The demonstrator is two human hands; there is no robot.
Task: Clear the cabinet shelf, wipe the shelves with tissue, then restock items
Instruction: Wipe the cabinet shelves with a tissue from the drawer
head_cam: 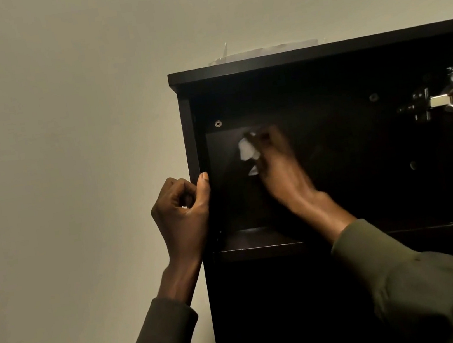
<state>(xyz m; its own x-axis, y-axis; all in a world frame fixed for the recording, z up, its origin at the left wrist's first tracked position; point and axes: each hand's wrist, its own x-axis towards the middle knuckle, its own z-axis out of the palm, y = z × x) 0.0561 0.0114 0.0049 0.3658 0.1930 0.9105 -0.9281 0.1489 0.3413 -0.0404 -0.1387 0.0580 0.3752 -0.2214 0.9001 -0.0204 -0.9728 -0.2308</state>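
Right hand (272,161) presses tissue (246,148) inside cabinet (319,53).

Two bare hands, left hand (183,207), right hand (277,163) motion-blurred. Long olive-green sleeves (419,289) on both arms, cuffs loose at wrists, fabric creased. No rings visible.

Dim scene; cabinet (334,155) interior near-black; right hand (273,161) motion-blurred.

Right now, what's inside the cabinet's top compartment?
Only the right hand, gripping white tissue against the back panel. No items show on the shelf; the arm and darkness hide its right part.
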